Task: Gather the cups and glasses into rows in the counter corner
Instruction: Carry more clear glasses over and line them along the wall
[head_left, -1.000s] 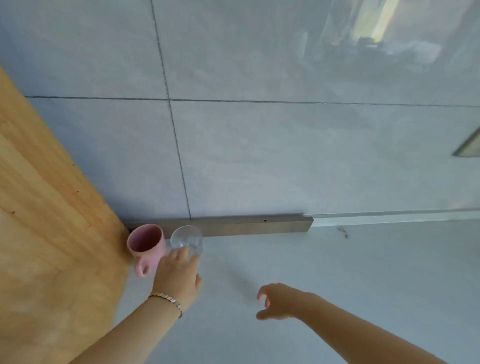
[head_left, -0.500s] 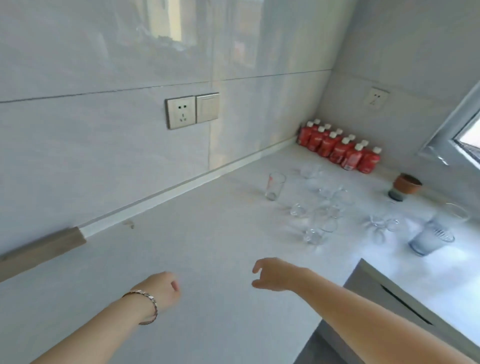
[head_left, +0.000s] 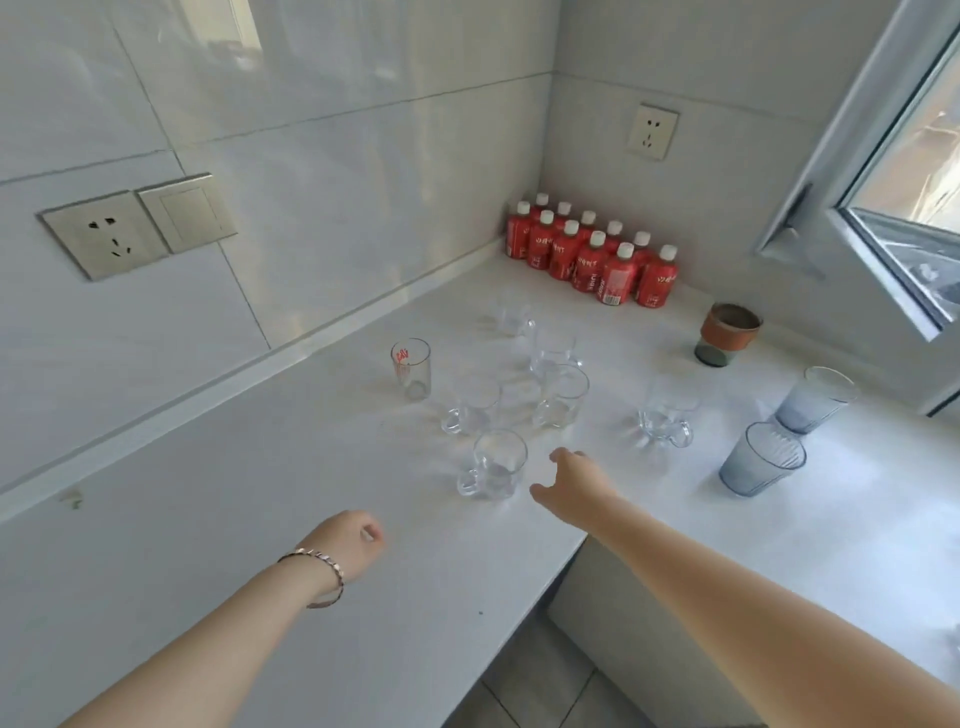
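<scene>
Right hand (head_left: 571, 480) grip open, empty, just beside nearest glass mug (head_left: 493, 464); other mugs (head_left: 561, 395) behind.

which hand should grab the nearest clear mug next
Right. The right hand is open, just beside the nearest clear mug. The left hand is loosely curled, farther back over bare counter.

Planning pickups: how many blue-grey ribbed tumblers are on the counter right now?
2. One blue-grey tumbler stands near the counter's front edge on the right; the other stands just behind it, under the window. More could be outside the frame to the right.
</scene>
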